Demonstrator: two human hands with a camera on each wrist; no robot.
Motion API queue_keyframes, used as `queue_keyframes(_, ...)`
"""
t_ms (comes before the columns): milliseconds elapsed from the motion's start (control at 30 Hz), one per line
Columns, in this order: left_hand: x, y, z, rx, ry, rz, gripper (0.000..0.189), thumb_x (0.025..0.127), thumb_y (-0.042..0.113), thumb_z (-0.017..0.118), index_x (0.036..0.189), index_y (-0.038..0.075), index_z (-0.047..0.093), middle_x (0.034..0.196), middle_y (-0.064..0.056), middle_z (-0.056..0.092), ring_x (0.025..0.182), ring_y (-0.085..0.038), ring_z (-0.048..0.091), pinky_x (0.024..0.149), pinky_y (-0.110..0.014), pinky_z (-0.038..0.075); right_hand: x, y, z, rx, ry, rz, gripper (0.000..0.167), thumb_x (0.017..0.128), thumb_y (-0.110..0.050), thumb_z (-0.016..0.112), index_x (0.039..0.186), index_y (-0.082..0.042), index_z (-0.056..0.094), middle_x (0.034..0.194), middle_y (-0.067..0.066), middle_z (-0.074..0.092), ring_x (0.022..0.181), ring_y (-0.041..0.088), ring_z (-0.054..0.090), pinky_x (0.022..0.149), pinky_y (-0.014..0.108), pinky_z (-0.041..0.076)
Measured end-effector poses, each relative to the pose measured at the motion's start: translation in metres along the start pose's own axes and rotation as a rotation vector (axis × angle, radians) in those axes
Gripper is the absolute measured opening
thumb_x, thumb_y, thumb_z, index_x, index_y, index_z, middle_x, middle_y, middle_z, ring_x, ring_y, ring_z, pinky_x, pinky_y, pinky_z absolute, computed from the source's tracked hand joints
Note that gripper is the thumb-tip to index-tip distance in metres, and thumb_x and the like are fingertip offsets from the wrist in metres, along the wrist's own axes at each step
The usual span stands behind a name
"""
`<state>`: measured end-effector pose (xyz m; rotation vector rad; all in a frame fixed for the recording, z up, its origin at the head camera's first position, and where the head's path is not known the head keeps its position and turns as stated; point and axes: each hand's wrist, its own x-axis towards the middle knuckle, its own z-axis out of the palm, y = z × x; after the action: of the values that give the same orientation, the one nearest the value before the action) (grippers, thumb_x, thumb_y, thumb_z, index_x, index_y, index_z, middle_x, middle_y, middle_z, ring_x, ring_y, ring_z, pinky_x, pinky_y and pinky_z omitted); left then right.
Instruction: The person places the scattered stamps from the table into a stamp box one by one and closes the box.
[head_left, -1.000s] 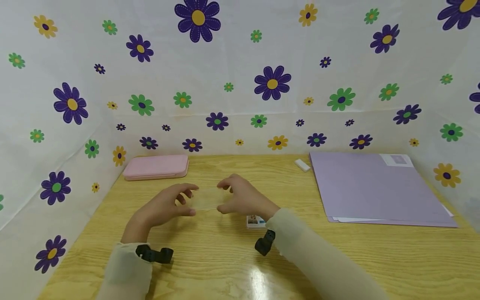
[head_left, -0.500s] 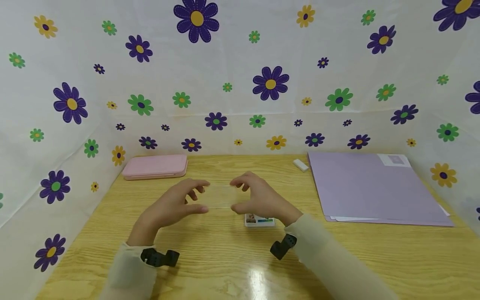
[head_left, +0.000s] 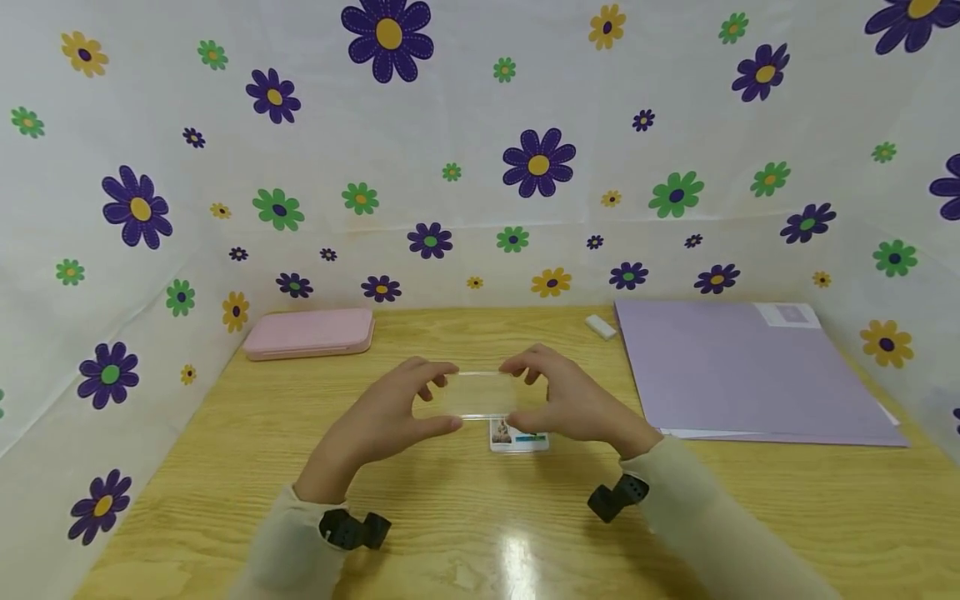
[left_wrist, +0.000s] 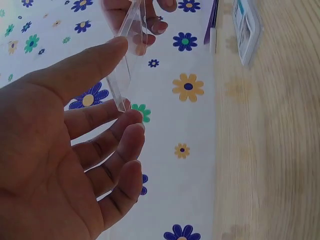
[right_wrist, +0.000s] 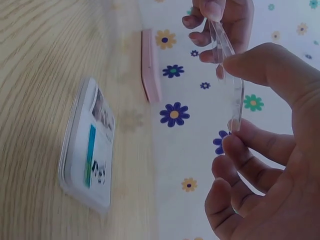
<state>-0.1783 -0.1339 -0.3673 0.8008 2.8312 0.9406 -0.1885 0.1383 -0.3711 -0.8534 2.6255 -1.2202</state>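
Observation:
Between both hands, raised above the table, is a clear rectangular plastic lid point(head_left: 480, 395) with thin raised edges. My left hand point(head_left: 386, 417) pinches its left end between thumb and fingertips. At the opposite end, my right hand point(head_left: 577, 402) pinches it the same way. In the left wrist view the see-through lid point(left_wrist: 120, 90) appears nearly edge-on against thumb and finger. Beneath and slightly right of it, a flat white case point(head_left: 519, 438) with a photo and a blue-green stripe lies on the table; its printed face point(right_wrist: 100, 145) shows in the right wrist view.
A pink pencil case point(head_left: 310, 333) lies at the back left of the wooden table point(head_left: 420, 517). A white eraser point(head_left: 601, 327) sits at the back, beside a large purple folder point(head_left: 750, 375) with papers under it. Flowered cloth point(head_left: 480, 125) surrounds the back and sides.
Both hands have moved right with the clear plastic lid, bringing it over toward the white case. More of the white case shows now than a second ago. The other objects stay put.

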Motion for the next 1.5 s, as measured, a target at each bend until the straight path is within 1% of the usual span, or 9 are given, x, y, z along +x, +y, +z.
queue_keyframes(200, 0.010, 0.009, 0.010, -0.003, -0.043, -0.010, 0.062, 0.084, 0.040, 0.079, 0.139, 0.022, 0.056, 0.120, -0.001, 0.058, 0.103, -0.017, 0.056, 0.083, -0.039, 0.049, -0.012, 0.015, -0.008, 0.013, -0.019, 0.013, 0.054, 0.083, -0.027, 0.080, 0.130, -0.014, 0.057, 0.124, 0.005, 0.056, 0.107, 0.028, 0.049, 0.077, 0.040, 0.045)
queue_keyframes(367, 0.018, 0.009, 0.022, -0.011, -0.075, -0.008, 0.062, 0.083, 0.038, 0.080, 0.137, 0.020, 0.057, 0.122, -0.004, 0.058, 0.106, -0.019, 0.056, 0.084, -0.041, 0.049, -0.018, 0.025, -0.009, 0.016, -0.038, 0.010, 0.054, 0.082, -0.026, 0.080, 0.129, -0.012, 0.057, 0.124, 0.010, 0.056, 0.104, 0.030, 0.050, 0.074, 0.040, 0.046)
queue_keyframes(500, 0.024, 0.008, 0.033, -0.018, -0.093, 0.009, 0.062, 0.082, 0.036, 0.081, 0.136, 0.016, 0.059, 0.122, -0.003, 0.058, 0.106, -0.020, 0.056, 0.084, -0.041, 0.049, -0.021, 0.030, -0.010, -0.013, -0.054, 0.034, 0.056, 0.081, -0.025, 0.082, 0.128, -0.007, 0.057, 0.122, 0.009, 0.057, 0.101, 0.029, 0.050, 0.080, 0.046, 0.047)
queue_keyframes(633, 0.027, 0.010, 0.043, 0.032, -0.093, 0.000, 0.062, 0.079, 0.035, 0.083, 0.133, 0.014, 0.061, 0.116, -0.002, 0.058, 0.099, -0.019, 0.057, 0.081, -0.038, 0.048, -0.021, 0.036, -0.008, -0.044, -0.079, 0.067, 0.058, 0.079, -0.025, 0.084, 0.127, -0.005, 0.058, 0.117, 0.008, 0.058, 0.099, 0.028, 0.050, 0.085, 0.048, 0.045)
queue_keyframes(733, 0.030, 0.011, 0.048, 0.082, -0.093, -0.013, 0.063, 0.078, 0.035, 0.085, 0.132, 0.013, 0.061, 0.114, -0.003, 0.059, 0.094, -0.019, 0.056, 0.080, -0.037, 0.047, -0.019, 0.041, -0.006, -0.058, -0.085, 0.075, 0.057, 0.078, -0.022, 0.085, 0.125, -0.003, 0.058, 0.111, 0.008, 0.057, 0.095, 0.027, 0.049, 0.083, 0.044, 0.044)
queue_keyframes(833, 0.032, 0.012, 0.052, 0.111, -0.109, -0.027, 0.063, 0.077, 0.035, 0.085, 0.131, 0.013, 0.062, 0.114, -0.004, 0.060, 0.094, -0.019, 0.056, 0.082, -0.038, 0.047, -0.019, 0.045, -0.005, -0.070, -0.092, 0.076, 0.055, 0.078, -0.021, 0.085, 0.123, -0.003, 0.059, 0.107, 0.007, 0.056, 0.092, 0.025, 0.049, 0.081, 0.040, 0.044)
queue_keyframes(1000, 0.034, 0.010, 0.056, 0.136, -0.141, -0.054, 0.062, 0.077, 0.037, 0.085, 0.131, 0.015, 0.062, 0.115, -0.003, 0.060, 0.100, -0.020, 0.056, 0.086, -0.040, 0.047, -0.019, 0.051, -0.002, -0.076, -0.111, 0.072, 0.054, 0.078, -0.022, 0.085, 0.121, -0.004, 0.059, 0.105, 0.005, 0.056, 0.092, 0.023, 0.049, 0.080, 0.037, 0.043)
queue_keyframes(1233, 0.034, 0.008, 0.059, 0.156, -0.154, -0.075, 0.062, 0.075, 0.038, 0.086, 0.129, 0.016, 0.064, 0.115, -0.002, 0.060, 0.105, -0.023, 0.054, 0.090, -0.045, 0.045, -0.020, 0.056, 0.002, -0.060, -0.122, 0.091, 0.052, 0.078, -0.019, 0.085, 0.121, -0.005, 0.060, 0.104, 0.003, 0.057, 0.090, 0.022, 0.049, 0.079, 0.035, 0.042)
queue_keyframes(1500, 0.035, 0.008, 0.061, 0.164, -0.180, -0.068, 0.061, 0.077, 0.037, 0.086, 0.129, 0.015, 0.064, 0.115, -0.002, 0.060, 0.105, -0.023, 0.054, 0.091, -0.045, 0.045, -0.020, 0.058, 0.004, -0.049, -0.136, 0.127, 0.051, 0.077, -0.018, 0.086, 0.119, -0.006, 0.059, 0.101, 0.002, 0.056, 0.087, 0.020, 0.049, 0.077, 0.034, 0.043)
